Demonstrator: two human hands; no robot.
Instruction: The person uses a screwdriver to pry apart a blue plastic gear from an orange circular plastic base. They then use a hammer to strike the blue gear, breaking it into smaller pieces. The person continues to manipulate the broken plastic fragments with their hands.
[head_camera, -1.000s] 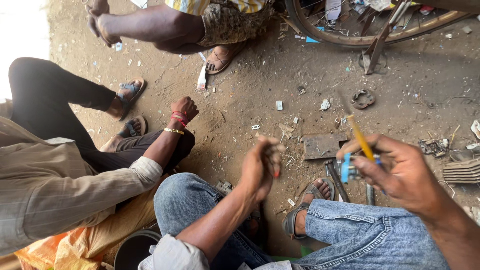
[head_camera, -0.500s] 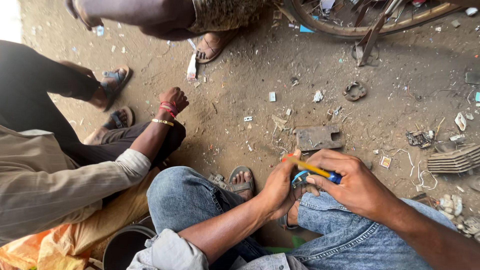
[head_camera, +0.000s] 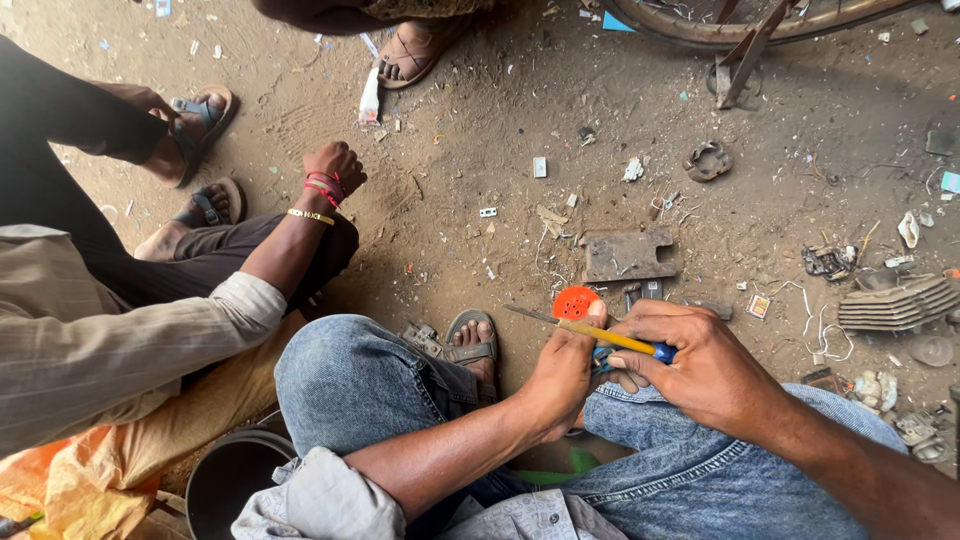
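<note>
I sit on dirt ground in blue jeans, both hands together over my lap. My left hand (head_camera: 556, 378) pinches a small round orange perforated disc (head_camera: 574, 301) at its fingertips. My right hand (head_camera: 700, 365) grips a screwdriver (head_camera: 588, 331) with a yellow shaft and blue handle; its metal tip points left, just below the disc and across my left fingers. A blue part shows between the two hands, mostly hidden.
A seated person at my left rests a fist (head_camera: 335, 165) on a knee. Another person's sandalled foot (head_camera: 408, 52) is at the top. Scattered around are a flat metal plate (head_camera: 628, 255), a finned metal piece (head_camera: 895, 302), a wheel (head_camera: 740, 25), a dark bucket (head_camera: 235, 480) and small scrap.
My hands drew together over my lap. The left hand now holds the orange disc up, and the screwdriver lies more level with its tip pointing left.
</note>
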